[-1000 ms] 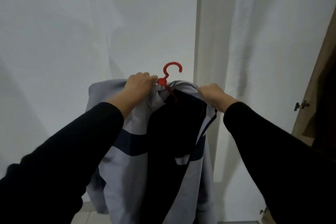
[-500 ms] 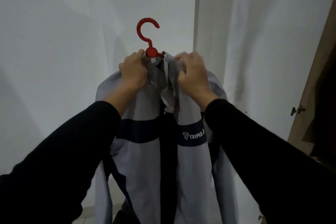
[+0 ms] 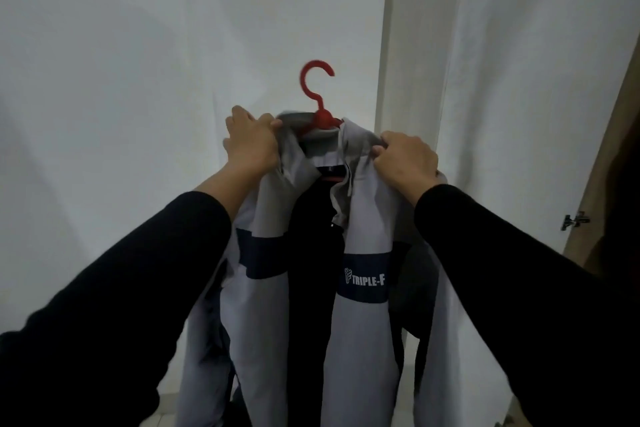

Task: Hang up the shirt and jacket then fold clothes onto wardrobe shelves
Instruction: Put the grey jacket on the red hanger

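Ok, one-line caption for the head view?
Both hands hold a grey jacket's collar on a red hanger.

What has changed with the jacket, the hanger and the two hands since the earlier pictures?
The right hand moved away from the collar's middle onto the right shoulder of the grey jacket with dark blue bands, opening its front. The red plastic hanger sits lower in view than half a second ago. The left hand still grips the collar beside the hook, which hangs on nothing.

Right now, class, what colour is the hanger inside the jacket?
Red; the hanger shows best in the head view, its hook above the jacket collar.
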`<state>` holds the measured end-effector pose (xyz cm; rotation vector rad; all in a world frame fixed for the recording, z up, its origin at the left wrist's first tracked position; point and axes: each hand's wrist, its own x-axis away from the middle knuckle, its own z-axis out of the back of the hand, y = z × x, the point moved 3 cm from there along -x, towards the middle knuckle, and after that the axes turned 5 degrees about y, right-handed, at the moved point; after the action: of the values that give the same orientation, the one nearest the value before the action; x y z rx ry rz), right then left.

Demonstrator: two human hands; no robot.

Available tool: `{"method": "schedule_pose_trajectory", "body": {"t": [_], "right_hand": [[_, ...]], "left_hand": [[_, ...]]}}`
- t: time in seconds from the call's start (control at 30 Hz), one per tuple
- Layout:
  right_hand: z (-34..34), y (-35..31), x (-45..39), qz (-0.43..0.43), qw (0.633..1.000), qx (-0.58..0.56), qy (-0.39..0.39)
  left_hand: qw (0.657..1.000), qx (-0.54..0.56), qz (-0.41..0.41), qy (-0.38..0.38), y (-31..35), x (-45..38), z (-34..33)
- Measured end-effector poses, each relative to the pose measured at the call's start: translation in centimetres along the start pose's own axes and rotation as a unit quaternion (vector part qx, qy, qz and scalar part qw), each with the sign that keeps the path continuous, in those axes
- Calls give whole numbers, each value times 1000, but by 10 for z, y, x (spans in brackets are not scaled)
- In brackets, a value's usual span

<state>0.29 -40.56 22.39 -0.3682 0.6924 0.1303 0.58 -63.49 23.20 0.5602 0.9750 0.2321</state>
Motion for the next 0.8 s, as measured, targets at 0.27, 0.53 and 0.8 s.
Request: {"method": "schedule_pose_trajectory", "body": {"t": [0.27,0.53,0.8], "right_hand": [[-15,20,11,-49,998,28,-14],[-1,-4,5,28,999,-15,9],[8,16,8,-42,998,38,40]], "left_hand": [[969,7,70,-235,-8,1,-3],[979,9,108,-173,-1,41,-46],[990,49,85,-97,29,16,-17]]}}
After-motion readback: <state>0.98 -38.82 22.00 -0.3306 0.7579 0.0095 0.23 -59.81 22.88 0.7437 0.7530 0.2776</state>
